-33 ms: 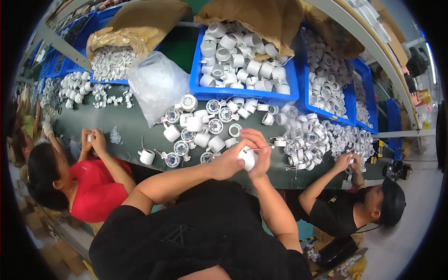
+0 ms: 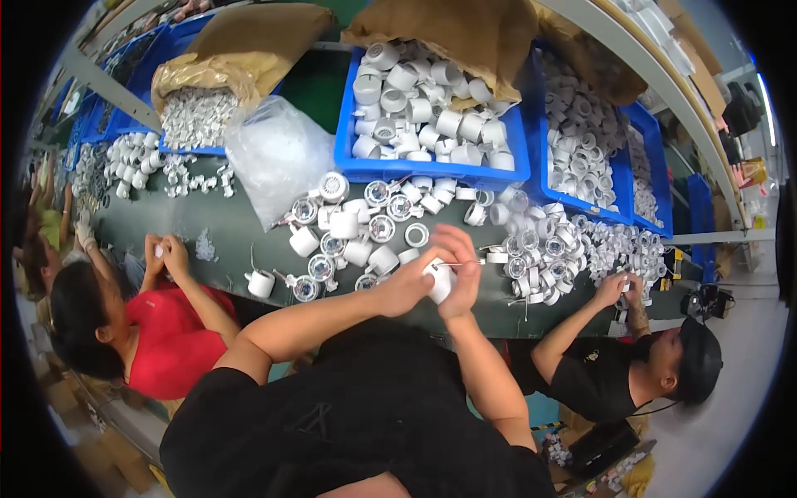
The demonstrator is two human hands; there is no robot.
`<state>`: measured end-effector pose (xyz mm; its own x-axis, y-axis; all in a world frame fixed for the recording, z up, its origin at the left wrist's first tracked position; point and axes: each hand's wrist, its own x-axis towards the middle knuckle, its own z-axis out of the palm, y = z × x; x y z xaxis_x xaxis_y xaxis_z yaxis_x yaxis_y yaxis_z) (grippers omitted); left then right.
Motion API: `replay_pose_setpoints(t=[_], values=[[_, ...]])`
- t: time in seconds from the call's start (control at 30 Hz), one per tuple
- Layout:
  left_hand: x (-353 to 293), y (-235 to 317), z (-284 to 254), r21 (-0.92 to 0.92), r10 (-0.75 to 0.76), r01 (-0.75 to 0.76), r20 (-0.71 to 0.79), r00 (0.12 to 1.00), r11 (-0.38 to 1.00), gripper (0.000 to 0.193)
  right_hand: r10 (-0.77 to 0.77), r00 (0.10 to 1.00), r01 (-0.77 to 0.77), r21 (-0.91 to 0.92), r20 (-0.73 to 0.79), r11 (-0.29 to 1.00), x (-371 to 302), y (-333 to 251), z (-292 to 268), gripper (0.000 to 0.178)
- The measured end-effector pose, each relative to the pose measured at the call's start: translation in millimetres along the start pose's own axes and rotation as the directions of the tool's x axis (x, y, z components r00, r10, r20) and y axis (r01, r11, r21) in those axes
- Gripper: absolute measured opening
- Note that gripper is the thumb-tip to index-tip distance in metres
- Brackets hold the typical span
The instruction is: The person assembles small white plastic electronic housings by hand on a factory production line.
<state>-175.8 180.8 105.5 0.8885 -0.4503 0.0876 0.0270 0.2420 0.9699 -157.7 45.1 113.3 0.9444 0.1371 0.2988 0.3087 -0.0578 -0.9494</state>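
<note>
White housing (image 2: 439,285): held over near side of green worktop (image 2: 170,217). Gripped by left hand (image 2: 403,289) on one side, loosely cupped by right hand (image 2: 461,282) on the other, beside thin wire (image 2: 455,264). Crowding the way just beyond: loose white cups (image 2: 343,223), round silvery-faced units (image 2: 381,228). Farther back: blue crate (image 2: 432,172) partly under brown sack (image 2: 448,25); to left, clear plastic bag (image 2: 278,149).

The left grip (image 2: 400,294) is curled closed; the right grip (image 2: 462,290) sits just to its right, fingers (image 2: 457,236) bent toward it. The left forearm (image 2: 311,320) slants up from lower left, the right forearm (image 2: 486,362) from below.
</note>
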Motion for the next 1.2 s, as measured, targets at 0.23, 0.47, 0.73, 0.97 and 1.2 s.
replay_pose_setpoints(t=[0.23,0.47,0.73,0.97,1.2], values=[[130.3,-35.8,-27.1,0.48,0.292,-0.028,-0.485,0.824,0.877,0.033,0.572,0.818,-0.516,0.356,-0.066,0.779,-4.9,19.0,-22.0,0.07],[312.5,-43.9,-81.3,0.976,-0.242,-0.214,0.216,0.946,0.035,0.059,0.609,0.788,-0.331,0.894,0.086,0.302,-12.1,38.8,-111.0,0.07],[279.9,18.6,-71.3,0.87,-0.093,-0.166,0.234,0.968,0.465,0.053,0.59,0.788,-0.393,0.594,-0.176,0.702,-1.8,9.0,-112.9,0.063],[85.2,50.6,-21.1,-0.407,-0.371,0.398,0.147,0.917,0.823,0.044,-0.175,0.966,0.034,-0.577,-0.192,0.816,19.2,-57.0,-54.0,0.064],[0.2,51.9,-0.1,-0.12,-0.047,0.048,0.007,0.999,0.992,0.08,-0.262,0.963,0.238,-0.626,0.055,0.743,-17.2,-69.0,-30.6,0.076]])
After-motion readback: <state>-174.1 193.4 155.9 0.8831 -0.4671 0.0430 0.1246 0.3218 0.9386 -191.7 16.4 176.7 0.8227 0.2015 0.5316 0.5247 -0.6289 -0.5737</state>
